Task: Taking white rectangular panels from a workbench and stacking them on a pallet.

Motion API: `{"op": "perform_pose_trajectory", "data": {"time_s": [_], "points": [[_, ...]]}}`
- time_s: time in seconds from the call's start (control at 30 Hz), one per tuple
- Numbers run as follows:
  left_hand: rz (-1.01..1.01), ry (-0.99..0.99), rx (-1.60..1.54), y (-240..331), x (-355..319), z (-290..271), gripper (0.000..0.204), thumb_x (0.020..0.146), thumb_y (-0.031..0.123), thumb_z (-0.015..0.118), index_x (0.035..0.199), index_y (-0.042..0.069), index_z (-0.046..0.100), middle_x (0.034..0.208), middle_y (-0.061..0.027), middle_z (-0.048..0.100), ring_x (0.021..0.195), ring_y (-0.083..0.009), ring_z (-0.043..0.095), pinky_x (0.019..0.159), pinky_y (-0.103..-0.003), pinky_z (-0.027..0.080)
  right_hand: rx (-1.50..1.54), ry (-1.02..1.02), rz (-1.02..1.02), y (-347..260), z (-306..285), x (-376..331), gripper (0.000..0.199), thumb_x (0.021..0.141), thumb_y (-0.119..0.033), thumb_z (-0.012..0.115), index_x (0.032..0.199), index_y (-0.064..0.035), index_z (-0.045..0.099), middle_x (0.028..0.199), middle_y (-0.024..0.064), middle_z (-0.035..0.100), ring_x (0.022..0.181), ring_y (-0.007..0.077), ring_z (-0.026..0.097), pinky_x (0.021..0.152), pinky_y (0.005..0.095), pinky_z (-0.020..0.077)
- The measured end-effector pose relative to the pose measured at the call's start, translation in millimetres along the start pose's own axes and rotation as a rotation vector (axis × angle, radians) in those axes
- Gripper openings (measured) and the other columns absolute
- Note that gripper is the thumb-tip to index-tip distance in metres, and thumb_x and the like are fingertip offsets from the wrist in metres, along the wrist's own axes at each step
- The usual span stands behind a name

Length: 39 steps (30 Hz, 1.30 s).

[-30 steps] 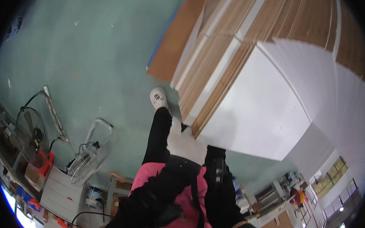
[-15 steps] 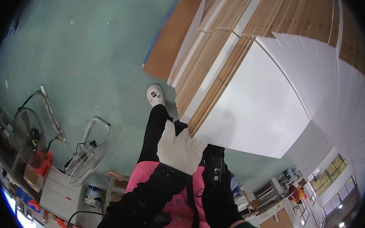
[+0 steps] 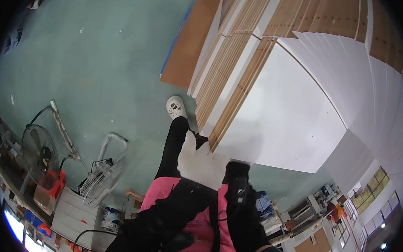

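My left hand [image 3: 201,165], in a white glove, is at the near left corner of a large white panel [image 3: 279,116]. Its thumb sticks up beside the corner, while the other fingers close on the panel's near edge and are partly hidden there. The panel leans at the front of a long stack of boards with brown edges [image 3: 228,78]. Just right of the glove, my right hand [image 3: 237,171] meets the panel's near edge. It looks like a dark shape at the end of a black sleeve, and its fingers cannot be made out.
A brown board [image 3: 194,38] leans at the stack's left. My shoe [image 3: 176,107] is beside the stack on the green floor. To the left are a standing fan [image 3: 40,152], a second fan lying tilted [image 3: 102,180], a white cabinet [image 3: 75,214] and a paint bucket [image 3: 111,219].
The whole view has shifted slightly. The end of my right sleeve now shows more fully at the panel's near edge. My left hand stays at the same corner.
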<state>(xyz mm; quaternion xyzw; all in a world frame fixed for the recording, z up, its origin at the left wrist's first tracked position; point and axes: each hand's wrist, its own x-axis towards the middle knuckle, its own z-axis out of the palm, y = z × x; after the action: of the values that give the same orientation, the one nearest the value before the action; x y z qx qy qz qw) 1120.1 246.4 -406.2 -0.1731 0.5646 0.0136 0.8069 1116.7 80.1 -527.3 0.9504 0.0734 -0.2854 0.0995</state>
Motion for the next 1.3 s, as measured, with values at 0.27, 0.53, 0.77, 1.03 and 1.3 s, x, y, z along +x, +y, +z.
{"op": "perform_pose_trajectory", "data": {"time_s": [0.27,0.53,0.77,1.03,1.3], "points": [[-0.075,0.122,-0.087,5,0,9,0.083,0.091,0.056,0.051,0.134,-0.012,0.032,0.132,-0.017,0.041,0.106,-0.024,0.047,0.095,-0.035,0.039,-0.009,-0.057,-0.016,-8,23,-65,0.058,0.093,-0.042,0.044,0.142,-0.0122,0.04,0.145,0.0105,0.043,0.134,0.0269,0.039,0.11,0.0402,0.0304],[-0.011,0.118,-0.092,9,-8,22,0.086,0.093,0.056,0.043,0.141,-0.013,0.024,0.143,-0.0236,0.03,0.134,-0.0346,0.031,0.113,-0.042,0.022,-0.004,-0.036,-0.042,-27,18,-55,0.057,0.092,-0.04,0.045,0.141,-0.0113,0.041,0.143,0.0107,0.045,0.133,0.0264,0.041,0.109,0.0395,0.0323],[0.129,-0.018,-0.017,3,1,2,0.083,0.091,0.056,0.049,0.138,-0.01,0.031,0.137,-0.0194,0.039,0.126,-0.0353,0.04,0.104,-0.044,0.034,-0.068,-0.054,-0.043,-32,12,-71,0.055,0.092,-0.038,0.046,0.14,-0.0106,0.042,0.141,0.0108,0.047,0.131,0.026,0.043,0.108,0.039,0.0341],[-0.127,-0.13,-0.231,15,1,-17,0.088,0.093,0.06,0.041,0.141,-0.012,0.025,0.144,-0.022,0.035,0.135,-0.0336,0.034,0.111,-0.043,0.03,-0.351,0.036,-0.282,14,-11,-10,0.054,0.091,-0.035,0.047,0.139,-0.0098,0.044,0.14,0.011,0.049,0.13,0.0256,0.045,0.107,0.0384,0.036],[-0.211,-0.36,-0.411,23,4,-54,0.08,0.098,0.057,0.029,0.145,-0.007,0.021,0.149,-0.0221,0.028,0.139,-0.0334,0.027,0.116,-0.045,0.021,-0.31,-0.146,-0.467,36,-58,-15,0.034,0.092,-0.025,0.044,0.115,-0.0077,0.062,0.115,0.0159,0.064,0.102,0.0314,0.064,0.085,0.039,0.0523]]}}
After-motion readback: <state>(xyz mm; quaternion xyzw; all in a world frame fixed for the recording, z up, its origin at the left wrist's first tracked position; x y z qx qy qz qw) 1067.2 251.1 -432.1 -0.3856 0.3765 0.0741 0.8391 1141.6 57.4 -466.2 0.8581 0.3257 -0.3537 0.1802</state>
